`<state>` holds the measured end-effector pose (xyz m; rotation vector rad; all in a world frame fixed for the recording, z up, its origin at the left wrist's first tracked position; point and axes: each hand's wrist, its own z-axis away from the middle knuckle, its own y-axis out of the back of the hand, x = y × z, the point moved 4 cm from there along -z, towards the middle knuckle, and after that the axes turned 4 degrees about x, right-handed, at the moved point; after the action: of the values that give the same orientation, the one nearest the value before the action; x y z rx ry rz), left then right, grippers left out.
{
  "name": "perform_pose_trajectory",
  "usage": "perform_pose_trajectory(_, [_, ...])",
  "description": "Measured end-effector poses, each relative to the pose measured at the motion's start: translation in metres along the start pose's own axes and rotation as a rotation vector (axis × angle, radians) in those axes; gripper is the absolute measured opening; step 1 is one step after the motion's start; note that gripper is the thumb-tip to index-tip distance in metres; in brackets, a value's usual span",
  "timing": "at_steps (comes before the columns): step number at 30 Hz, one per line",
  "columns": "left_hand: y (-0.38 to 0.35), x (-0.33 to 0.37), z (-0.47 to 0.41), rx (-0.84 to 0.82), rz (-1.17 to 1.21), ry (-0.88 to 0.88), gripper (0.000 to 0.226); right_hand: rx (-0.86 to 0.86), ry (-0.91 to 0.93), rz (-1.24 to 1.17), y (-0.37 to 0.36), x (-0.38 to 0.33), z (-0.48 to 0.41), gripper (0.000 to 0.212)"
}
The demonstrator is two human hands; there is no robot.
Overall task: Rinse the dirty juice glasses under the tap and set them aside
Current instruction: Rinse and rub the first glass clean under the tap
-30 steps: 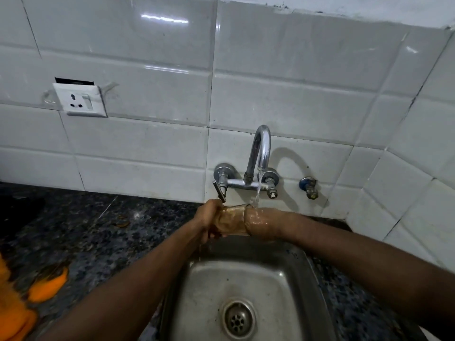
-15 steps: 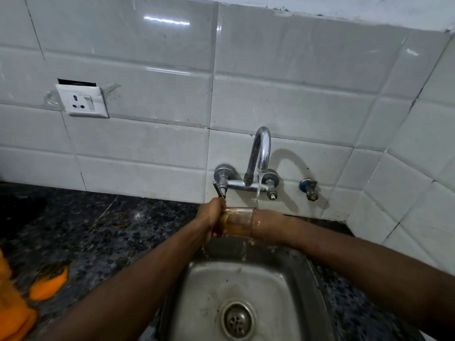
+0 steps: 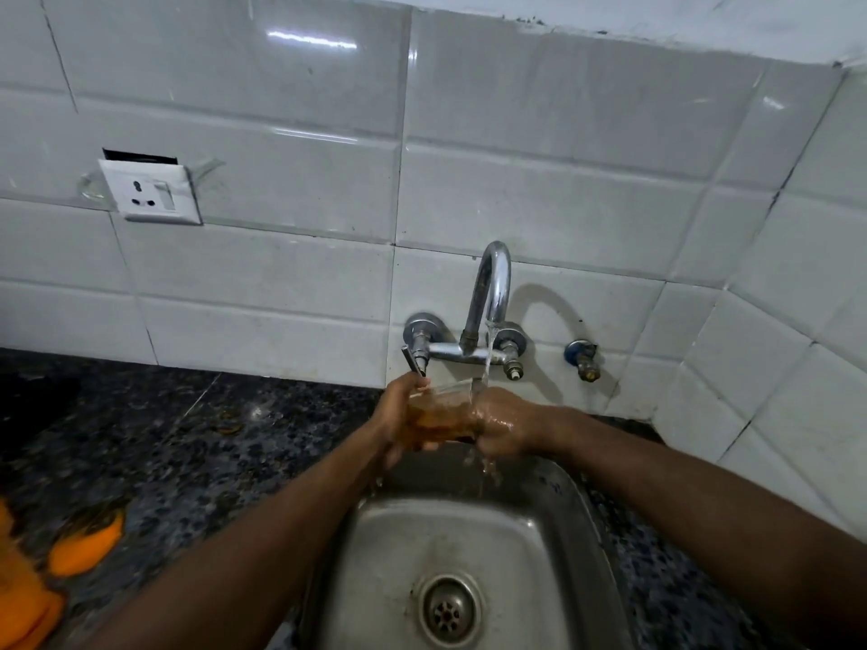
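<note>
Dark speckled countertop (image 3: pixel 187 438), orange pieces (image 3: pixel 87 546) (blurred) at left.

I have one view only, from the head. It looks forward and down, close over the sink (image 3: pixel 525 532), with the tap (image 3: pixel 488 293) straight ahead. Wall (image 3: pixel 563 190) rises behind the tap, and counter (image 3: pixel 187 438) spreads to its left.

White glossy wall tiles (image 3: pixel 291 133), wall socket (image 3: pixel 149 192), dark speckled countertop (image 3: pixel 178 443)
</note>
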<state>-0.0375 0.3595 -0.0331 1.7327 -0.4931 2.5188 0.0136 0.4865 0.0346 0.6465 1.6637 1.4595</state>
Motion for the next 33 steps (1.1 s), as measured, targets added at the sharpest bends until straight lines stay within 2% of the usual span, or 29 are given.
perform_pose_trajectory(2, [-0.001,-0.003,0.003,0.079,-0.021,-0.122,0.033,-0.066,-0.081,-0.107,-0.001,-0.003,0.000,0.063])
perform_pose_trajectory(3, [0.000,-0.004,0.004,0.148,-0.072,-0.151,0.029,-0.056,-0.115,-0.123,0.000,-0.005,0.000,0.058])
perform_pose_trajectory(4, [0.000,-0.003,0.005,0.184,-0.104,-0.134,0.027,-0.064,-0.088,-0.038,0.002,-0.009,0.000,0.047])
perform_pose_trajectory(6, [0.000,-0.002,0.005,0.148,-0.113,-0.010,0.024,-0.091,-0.063,0.234,0.007,-0.010,0.003,0.035])
perform_pose_trajectory(7, [0.000,0.000,0.006,0.116,-0.116,0.018,0.024,-0.089,-0.087,0.236,0.006,-0.012,0.008,0.035])
perform_pose_trajectory(10, [0.001,0.009,0.005,0.117,-0.055,-0.152,0.026,-0.012,0.014,0.123,-0.002,-0.007,0.000,0.040])
perform_pose_trajectory(12, [0.002,0.010,0.006,0.198,-0.078,-0.254,0.027,-0.067,-0.033,-0.029,-0.010,0.005,-0.007,0.062])
perform_pose_trajectory(13, [0.002,0.007,0.005,0.217,-0.111,-0.226,0.027,-0.102,-0.080,-0.020,-0.012,0.003,-0.008,0.064])
perform_pose_trajectory(16, [0.003,0.001,0.002,0.119,-0.211,0.013,0.031,-0.031,-0.116,0.218,-0.005,0.000,-0.002,0.037])
perform_pose_trajectory(18, [0.004,0.007,0.002,0.112,-0.143,-0.033,0.029,-0.047,-0.116,0.188,-0.002,0.001,0.000,0.033])
perform_pose_trajectory(19, [0.003,0.011,0.003,0.120,-0.078,-0.099,0.029,-0.032,-0.054,0.174,0.002,-0.006,-0.004,0.034])
perform_pose_trajectory(22, [0.002,0.017,0.008,0.209,-0.114,-0.249,0.028,-0.088,-0.087,0.035,-0.001,-0.002,-0.010,0.050])
perform_pose_trajectory(25, [0.003,0.011,0.004,0.191,-0.229,-0.060,0.029,-0.155,-0.112,0.280,-0.002,-0.007,-0.006,0.037])
perform_pose_trajectory(26, [0.003,0.011,0.006,0.166,-0.240,-0.024,0.030,-0.115,-0.099,0.287,-0.004,-0.009,-0.003,0.034])
perform_pose_trajectory(29, [0.000,0.014,0.006,0.192,-0.112,-0.173,0.026,-0.092,-0.134,0.052,0.001,-0.006,-0.007,0.033])
perform_pose_trajectory(31, [-0.002,0.014,0.008,0.276,-0.068,-0.243,0.026,-0.103,-0.147,-0.084,0.002,-0.002,-0.010,0.051])
perform_pose_trajectory(32, [-0.003,0.013,0.006,0.299,-0.092,-0.228,0.028,-0.118,-0.153,-0.093,0.003,-0.003,-0.009,0.055])
perform_pose_trajectory(33, [-0.003,0.011,0.004,0.302,-0.120,-0.162,0.029,-0.131,-0.147,-0.023,0.004,-0.008,-0.007,0.050])
